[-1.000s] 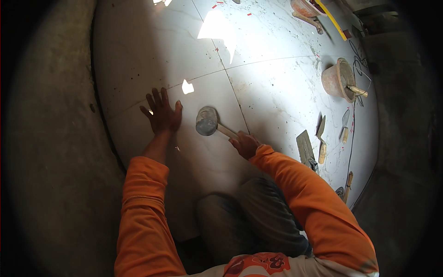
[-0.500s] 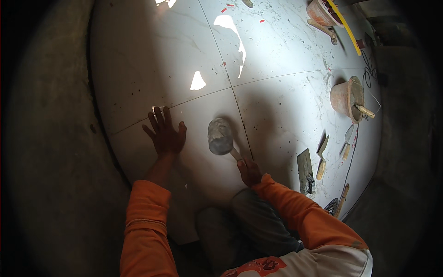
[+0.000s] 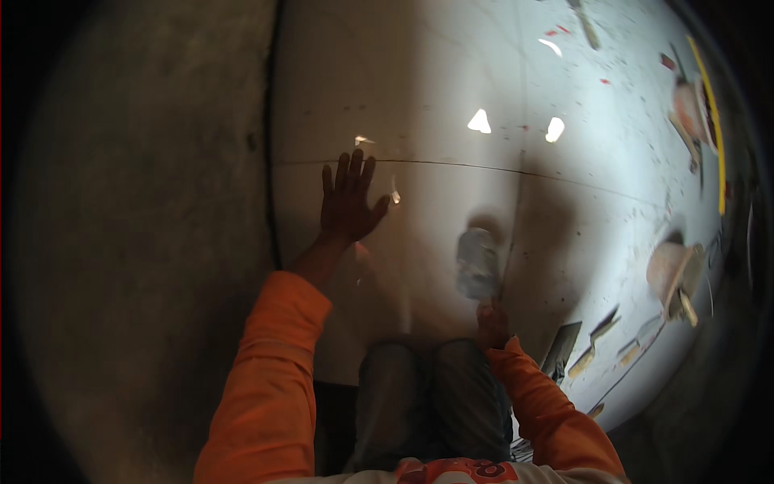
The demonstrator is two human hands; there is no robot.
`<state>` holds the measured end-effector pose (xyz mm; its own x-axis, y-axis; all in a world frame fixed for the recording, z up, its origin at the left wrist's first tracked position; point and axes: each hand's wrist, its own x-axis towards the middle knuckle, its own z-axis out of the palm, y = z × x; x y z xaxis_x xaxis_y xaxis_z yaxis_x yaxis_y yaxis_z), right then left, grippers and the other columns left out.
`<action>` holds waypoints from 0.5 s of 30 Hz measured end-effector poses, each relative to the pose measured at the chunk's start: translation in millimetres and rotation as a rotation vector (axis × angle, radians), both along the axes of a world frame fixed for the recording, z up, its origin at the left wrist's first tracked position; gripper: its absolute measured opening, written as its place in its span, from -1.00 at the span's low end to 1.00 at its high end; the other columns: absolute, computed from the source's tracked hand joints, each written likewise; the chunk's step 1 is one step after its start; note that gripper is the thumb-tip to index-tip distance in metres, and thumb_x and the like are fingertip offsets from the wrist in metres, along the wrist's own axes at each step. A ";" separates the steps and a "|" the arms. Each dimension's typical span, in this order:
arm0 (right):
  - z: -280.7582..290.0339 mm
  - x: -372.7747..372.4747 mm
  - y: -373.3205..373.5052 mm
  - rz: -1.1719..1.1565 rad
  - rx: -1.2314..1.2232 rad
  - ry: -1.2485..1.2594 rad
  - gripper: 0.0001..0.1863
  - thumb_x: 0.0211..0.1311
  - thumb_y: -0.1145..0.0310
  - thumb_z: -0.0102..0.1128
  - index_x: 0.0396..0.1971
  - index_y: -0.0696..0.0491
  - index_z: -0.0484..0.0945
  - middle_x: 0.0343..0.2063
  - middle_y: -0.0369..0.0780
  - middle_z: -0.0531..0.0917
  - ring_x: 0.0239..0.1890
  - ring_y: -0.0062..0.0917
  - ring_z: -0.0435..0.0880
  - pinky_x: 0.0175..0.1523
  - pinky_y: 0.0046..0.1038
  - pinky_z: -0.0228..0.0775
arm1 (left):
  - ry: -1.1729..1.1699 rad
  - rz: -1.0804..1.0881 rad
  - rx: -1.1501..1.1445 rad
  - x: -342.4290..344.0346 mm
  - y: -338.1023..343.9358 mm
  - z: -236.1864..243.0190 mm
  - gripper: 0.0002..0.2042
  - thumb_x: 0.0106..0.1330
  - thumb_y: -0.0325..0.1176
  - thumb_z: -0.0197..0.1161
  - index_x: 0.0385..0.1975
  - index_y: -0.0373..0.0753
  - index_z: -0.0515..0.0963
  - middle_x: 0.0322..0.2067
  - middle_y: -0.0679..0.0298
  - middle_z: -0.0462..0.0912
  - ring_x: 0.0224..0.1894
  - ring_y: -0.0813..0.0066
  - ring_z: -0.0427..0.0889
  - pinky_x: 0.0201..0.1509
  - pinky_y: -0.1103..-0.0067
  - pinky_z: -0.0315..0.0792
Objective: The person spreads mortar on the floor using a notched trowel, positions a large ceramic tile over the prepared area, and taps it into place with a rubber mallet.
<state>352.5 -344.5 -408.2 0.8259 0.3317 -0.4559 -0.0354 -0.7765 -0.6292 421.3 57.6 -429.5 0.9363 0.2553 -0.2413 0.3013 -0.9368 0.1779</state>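
Observation:
My left hand [image 3: 348, 202] is spread on the glossy pale marbled floor tiles [image 3: 427, 202], its fingertips by a thin joint line. To its right, my right hand [image 3: 492, 327] grips a rubber mallet [image 3: 477, 263] by the handle, which is mostly hidden behind the grey, slightly blurred head. The head is over the tile; I cannot tell whether it touches. My knees are just below my hands, in dark trousers.
A bucket with a wooden-handled tool [image 3: 667, 270] stands at the right, near trowels [image 3: 582, 359], a flat float [image 3: 562, 347] and cables. Farther back lie a second container [image 3: 689, 109] and a yellow strip [image 3: 717, 169]. Rough grey concrete [image 3: 161, 202] borders the tiles on the left.
The view has swung leftward, so the tools appear farther right. The mallet has shifted right relative to my left hand, its handle now pointing more toward me. My left hand stays spread.

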 end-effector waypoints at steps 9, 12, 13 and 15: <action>6.1 10.4 19.0 0.151 0.035 0.193 -0.50 0.38 -0.01 -0.20 -0.11 0.14 0.50 -0.41 0.10 0.59 -0.37 0.08 0.57 -0.26 -0.01 0.36 | -0.136 0.479 0.147 -27.1 33.3 -12.0 -0.18 0.29 0.09 -0.03 0.37 -0.40 -0.09 0.41 -0.12 -0.16 0.47 -0.05 -0.22 0.44 0.01 -0.33; -8.1 6.1 34.6 0.207 0.050 0.088 -0.50 0.38 -0.01 -0.19 -0.17 0.15 0.51 -0.49 0.05 0.57 -0.42 0.05 0.56 -0.30 -0.03 0.36 | -0.192 0.540 0.126 -18.4 41.8 -12.0 -0.15 0.28 0.09 -0.03 0.37 -0.43 -0.12 0.40 -0.17 -0.17 0.46 -0.09 -0.24 0.45 0.02 -0.34; -34.0 -14.4 18.4 0.295 0.043 -0.162 -0.50 0.37 0.00 -0.18 -0.19 0.18 0.50 -0.51 0.04 0.56 -0.44 0.05 0.56 -0.31 -0.04 0.37 | -0.192 0.525 0.106 -22.7 35.0 -15.1 -0.15 0.27 0.09 -0.02 0.37 -0.43 -0.12 0.40 -0.18 -0.18 0.46 -0.11 -0.24 0.45 0.02 -0.34; -39.5 -19.0 19.5 0.392 0.040 -0.420 -0.50 0.37 0.01 -0.17 -0.21 0.20 0.50 -0.53 0.04 0.55 -0.45 0.06 0.56 -0.32 -0.05 0.38 | -0.182 0.479 0.101 -32.2 40.7 -16.3 -0.15 0.27 0.09 0.00 0.36 -0.45 -0.10 0.39 -0.18 -0.16 0.46 -0.09 -0.23 0.44 0.00 -0.31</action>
